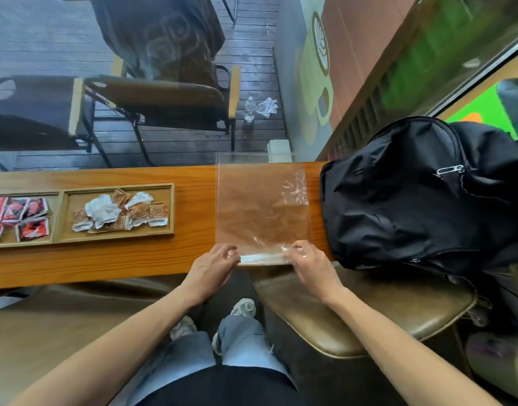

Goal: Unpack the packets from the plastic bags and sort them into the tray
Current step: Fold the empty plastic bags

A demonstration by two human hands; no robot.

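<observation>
Right now I have both hands pinching the near edge of the clear plastic bag (pixel 262 209), left hand (pixel 213 266) and right hand (pixel 310 266) at its corners; it lies flat on the wooden counter (pixel 105 259), between the tray (pixel 117 238) of sorted packets (pixel 120 212) and a black backpack (pixel 413 194)

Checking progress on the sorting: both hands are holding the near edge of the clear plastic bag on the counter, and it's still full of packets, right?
Not quite. In the head view both hands, left hand and right hand, do hold the near edge of the clear plastic bag on the counter, but it looks empty; the packets lie in the tray.
</observation>
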